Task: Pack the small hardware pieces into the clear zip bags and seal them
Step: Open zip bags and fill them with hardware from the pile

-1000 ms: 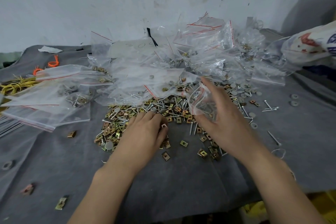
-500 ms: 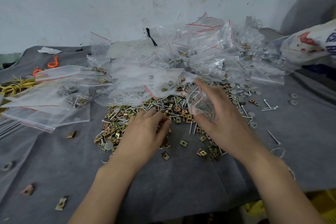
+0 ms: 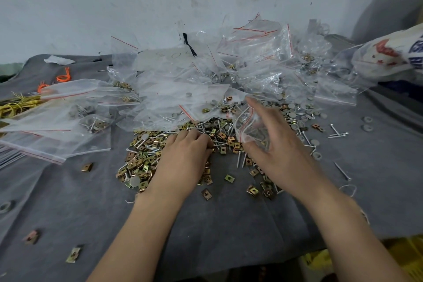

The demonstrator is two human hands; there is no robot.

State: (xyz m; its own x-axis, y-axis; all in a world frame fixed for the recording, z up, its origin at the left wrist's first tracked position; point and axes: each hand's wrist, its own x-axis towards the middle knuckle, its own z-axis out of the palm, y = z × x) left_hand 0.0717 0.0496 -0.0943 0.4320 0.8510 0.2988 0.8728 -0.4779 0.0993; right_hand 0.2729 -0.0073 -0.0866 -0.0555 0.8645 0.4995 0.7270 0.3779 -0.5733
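A loose heap of brass clip nuts and silver screws [image 3: 146,155] covers the middle of the grey cloth [image 3: 217,231]. My left hand [image 3: 183,162] lies palm down on the heap, its fingertips curled into the pieces; what they hold is hidden. My right hand [image 3: 279,151] holds a small clear zip bag [image 3: 248,126] with a red seal line upright, mouth up, just right of the left hand. Some hardware shows inside the bag.
A big mound of clear zip bags [image 3: 194,84], some filled, rises behind the heap against the wall. More bags [image 3: 57,130] lie at left, beside yellow and orange ties [image 3: 18,105]. Grey washers and screws [image 3: 336,133] are scattered at right. A printed sack [image 3: 389,55] sits far right.
My left hand has slid forward, deeper into the heap. My right hand and its bag have shifted slightly toward the far side.
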